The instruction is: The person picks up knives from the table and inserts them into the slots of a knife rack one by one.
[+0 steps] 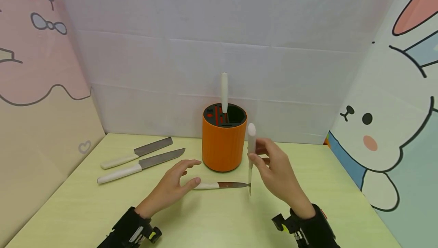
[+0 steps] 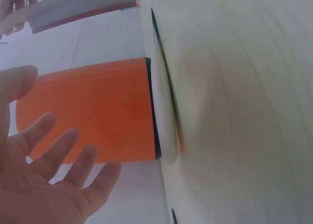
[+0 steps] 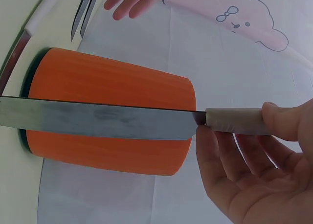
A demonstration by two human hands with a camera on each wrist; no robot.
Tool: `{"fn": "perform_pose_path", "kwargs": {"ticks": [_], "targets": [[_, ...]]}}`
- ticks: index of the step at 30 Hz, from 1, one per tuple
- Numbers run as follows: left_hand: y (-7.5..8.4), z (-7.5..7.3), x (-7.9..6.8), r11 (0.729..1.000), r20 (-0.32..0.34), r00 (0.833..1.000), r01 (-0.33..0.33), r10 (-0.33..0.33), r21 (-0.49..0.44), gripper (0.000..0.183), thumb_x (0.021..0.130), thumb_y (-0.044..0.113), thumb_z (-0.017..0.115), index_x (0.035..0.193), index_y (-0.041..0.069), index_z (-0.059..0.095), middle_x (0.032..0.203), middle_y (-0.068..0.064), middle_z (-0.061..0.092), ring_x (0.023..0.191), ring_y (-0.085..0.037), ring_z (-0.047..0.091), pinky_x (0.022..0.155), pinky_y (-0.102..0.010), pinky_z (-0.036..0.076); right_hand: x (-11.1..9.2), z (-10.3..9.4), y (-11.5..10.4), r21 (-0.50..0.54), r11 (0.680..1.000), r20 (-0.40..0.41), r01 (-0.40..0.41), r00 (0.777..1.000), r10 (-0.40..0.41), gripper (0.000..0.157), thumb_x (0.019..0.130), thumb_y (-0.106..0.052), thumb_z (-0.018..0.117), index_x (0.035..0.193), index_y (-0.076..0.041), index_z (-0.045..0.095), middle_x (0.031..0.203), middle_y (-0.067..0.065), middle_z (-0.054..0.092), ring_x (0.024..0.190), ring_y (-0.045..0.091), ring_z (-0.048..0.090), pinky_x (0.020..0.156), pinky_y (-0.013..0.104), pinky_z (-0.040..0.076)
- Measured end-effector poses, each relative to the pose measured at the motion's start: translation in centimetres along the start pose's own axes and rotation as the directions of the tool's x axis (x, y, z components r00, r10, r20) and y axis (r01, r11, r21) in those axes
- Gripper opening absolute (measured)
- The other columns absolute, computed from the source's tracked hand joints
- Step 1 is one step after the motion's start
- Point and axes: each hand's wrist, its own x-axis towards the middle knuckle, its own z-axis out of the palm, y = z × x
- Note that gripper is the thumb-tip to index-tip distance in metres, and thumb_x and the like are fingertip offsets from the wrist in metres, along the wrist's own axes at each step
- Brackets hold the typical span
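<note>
My right hand [image 1: 277, 168] pinches the white handle of a knife [image 1: 251, 139] between thumb and fingers, with its blade pointing down, just right of the orange knife block [image 1: 222, 147]. In the right wrist view the broad blade [image 3: 107, 120] crosses in front of the block. My left hand [image 1: 171, 187] hovers with fingers spread, holding nothing, left of the block's base. Below it lies a small knife [image 1: 207, 186] with a white handle and reddish-brown blade, its handle end partly behind my thumb. Another white-handled knife [image 1: 224, 92] stands upright in the block's slotted black top.
On the left of the pale table [image 1: 219, 225] lie a cleaver-shaped knife [image 1: 152, 147] and a longer pointed knife [image 1: 161, 159], side by side with handles to the left. A white cloth wall [image 1: 154, 69] rises behind, and cartoon-printed panels flank both sides.
</note>
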Motion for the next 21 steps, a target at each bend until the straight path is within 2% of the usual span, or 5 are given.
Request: {"fn": "perform_pose_path", "kwargs": {"ticks": [3,5,13,17,21], "targets": [[0.1,0.0,0.0,1.0,0.0,1.0,0.003,-0.003,0.004,0.05,0.093,0.046,0.06,0.136,0.026,0.046,0.134,0.013,0.046,0.12,-0.011,0.044,0.095,-0.047,0.045,0.3,0.1,-2.2,0.03,0.999,-0.016,-0.03,0.999,0.031,0.029,0.087,0.009,0.063,0.113,0.003,0.053,0.102,0.013,0.059,0.09,0.022,0.06,0.071,0.035,0.057],[0.1,0.0,0.0,1.0,-0.002,1.0,0.006,-0.006,0.004,0.049,0.092,0.046,0.06,0.136,0.027,0.047,0.134,0.014,0.046,0.119,-0.01,0.044,0.095,-0.047,0.046,0.3,0.2,-2.5,0.044,0.998,-0.017,-0.047,0.999,0.048,0.029,0.087,0.008,0.062,0.114,0.003,0.053,0.104,0.013,0.059,0.091,0.023,0.06,0.073,0.036,0.056],[0.2,0.0,0.0,1.0,-0.002,1.0,-0.004,0.004,0.002,0.051,0.093,0.045,0.061,0.137,0.022,0.047,0.134,0.014,0.046,0.119,-0.012,0.045,0.094,-0.049,0.046,0.5,1.0,-3.2,0.115,0.991,-0.005,-0.061,0.998,0.062,0.031,0.089,0.008,0.06,0.119,0.003,0.051,0.108,0.01,0.058,0.094,0.025,0.059,0.076,0.034,0.056],[0.1,0.0,0.0,1.0,-0.001,1.0,-0.005,0.005,0.008,0.049,0.092,0.046,0.061,0.136,0.028,0.046,0.134,0.014,0.046,0.118,-0.012,0.045,0.094,-0.047,0.046,0.5,1.4,-3.2,0.148,0.986,-0.005,-0.075,0.997,0.077,0.031,0.09,0.007,0.059,0.12,0.003,0.051,0.109,0.01,0.058,0.095,0.026,0.059,0.078,0.034,0.055],[-0.1,0.0,0.0,1.0,-0.002,1.0,-0.009,0.009,0.008,0.049,0.092,0.047,0.06,0.136,0.029,0.046,0.134,0.014,0.046,0.12,-0.014,0.045,0.094,-0.048,0.046,0.3,1.7,-3.2,0.165,0.983,0.005,-0.085,0.996,0.086,0.03,0.091,0.006,0.058,0.12,0.002,0.051,0.109,0.013,0.058,0.096,0.026,0.059,0.079,0.035,0.055]]}}
